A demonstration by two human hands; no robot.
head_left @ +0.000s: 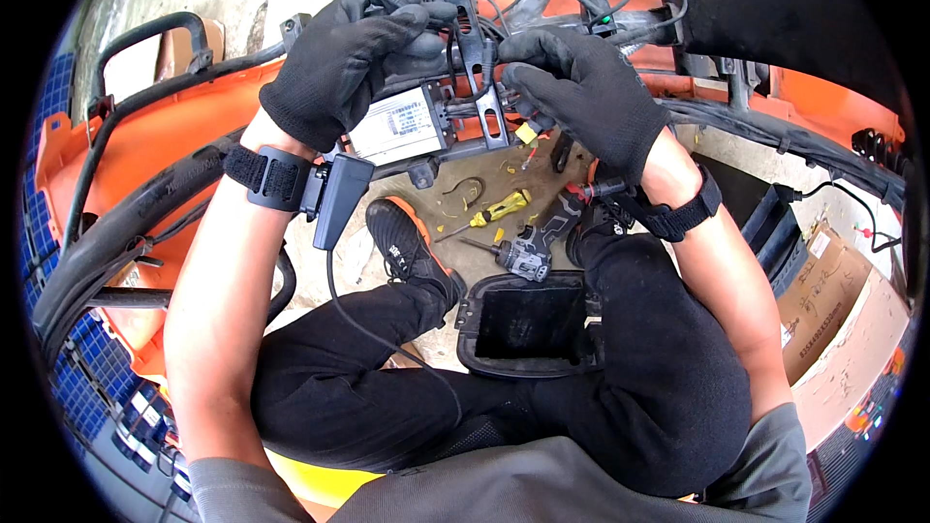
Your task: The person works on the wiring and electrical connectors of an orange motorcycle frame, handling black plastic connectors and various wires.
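Both my hands wear black gloves and work above a dark metal frame with orange panels. My left hand (pixel 354 63) is closed, thumb and fingers pressed together beside a slotted black bracket (pixel 472 48); what lies in its pinch is hidden. On the bracket's other side my right hand (pixel 591 92) is closed, its fingertips pinching at a black cable (pixel 488 66) that loops down by the bracket. Below my left hand sits a silver control box (pixel 397 124) with a white label, wires leaving its right end. A yellow connector (pixel 527 132) hangs under my right fingers.
On the floor between my feet lie a yellow-handled screwdriver (pixel 504 207) and a grey power driver (pixel 528 257). An open black bin (pixel 528 366) stands between my legs. At right is a cardboard box (pixel 838 315); black tubes (pixel 145 184) of the frame curve at left.
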